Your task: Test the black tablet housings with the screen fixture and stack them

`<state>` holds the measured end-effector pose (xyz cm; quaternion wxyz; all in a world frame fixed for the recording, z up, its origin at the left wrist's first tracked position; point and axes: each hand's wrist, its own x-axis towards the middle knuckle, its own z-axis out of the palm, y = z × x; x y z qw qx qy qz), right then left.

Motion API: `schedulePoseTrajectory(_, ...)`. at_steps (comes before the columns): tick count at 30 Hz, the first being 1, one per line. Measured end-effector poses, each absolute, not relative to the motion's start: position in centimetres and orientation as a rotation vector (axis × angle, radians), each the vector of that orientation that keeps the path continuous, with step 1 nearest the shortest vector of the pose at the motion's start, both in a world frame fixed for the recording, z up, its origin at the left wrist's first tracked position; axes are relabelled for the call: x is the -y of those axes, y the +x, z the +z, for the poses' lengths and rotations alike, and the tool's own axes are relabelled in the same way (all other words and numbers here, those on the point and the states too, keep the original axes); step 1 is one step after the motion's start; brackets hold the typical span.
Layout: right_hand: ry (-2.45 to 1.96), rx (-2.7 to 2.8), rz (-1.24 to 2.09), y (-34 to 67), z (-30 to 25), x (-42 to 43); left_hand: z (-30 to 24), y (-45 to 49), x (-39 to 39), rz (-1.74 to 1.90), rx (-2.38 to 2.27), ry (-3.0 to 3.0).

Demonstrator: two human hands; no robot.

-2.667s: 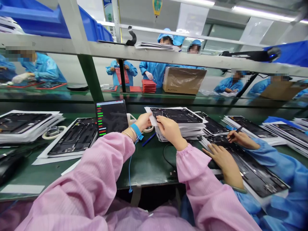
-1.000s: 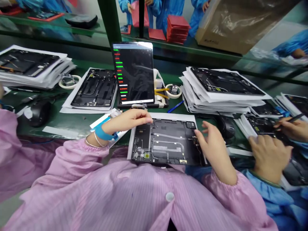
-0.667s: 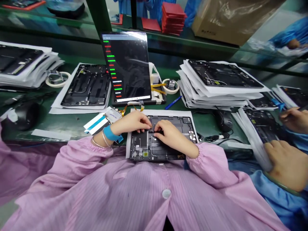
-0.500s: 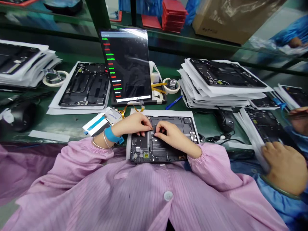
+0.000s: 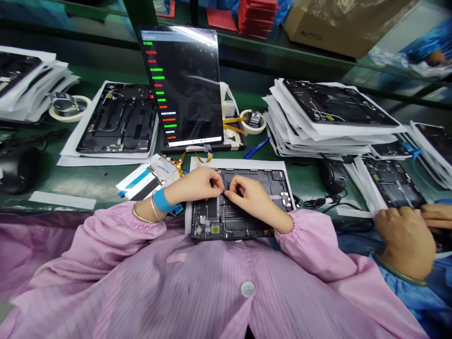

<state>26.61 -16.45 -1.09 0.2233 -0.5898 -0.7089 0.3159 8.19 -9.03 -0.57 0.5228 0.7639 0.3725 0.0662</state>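
Note:
An open black tablet housing [image 5: 250, 214] with thin cables and small parts lies on white sheets at the bench's front edge. Over its middle, my left hand [image 5: 197, 183] has thumb and fingers pinched together. My right hand [image 5: 247, 192] is pinched too, its fingertips meeting those of the left. Whatever sits between the fingertips is too small to name. Left of the housing is a circuit board [image 5: 164, 169] with white and blue strips, joined by an orange flex cable [image 5: 183, 157]. A lit screen [image 5: 185, 89] with green and red text stands behind.
Paper-layered housings are stacked at right [image 5: 325, 136] and left [image 5: 31, 94]. Another housing [image 5: 120, 120] lies back left. Tape rolls, a blue pen [image 5: 257, 148] and a black mouse [image 5: 331, 176] are around. At right, a co-worker's hand [image 5: 406, 240] rests by another housing.
My right fingertips have come closer to my left ones, and they now meet. The view has shifted slightly. At right, the co-worker's hands have moved closer together.

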Motion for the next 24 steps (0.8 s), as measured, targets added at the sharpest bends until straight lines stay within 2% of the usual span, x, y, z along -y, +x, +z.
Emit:
schedulePoseTrajectory(14, -1.672, 1.945, 0.886, 26.4, -1.0, 16.3, -0.4, 7.9, 8.9, 0.137, -0.809, 1.876)
schedulePoseTrajectory(24, -1.666, 1.983, 0.862, 26.9, -1.4, 16.1, -1.6, 8.9, 9.4, 0.343, -0.769, 1.928)
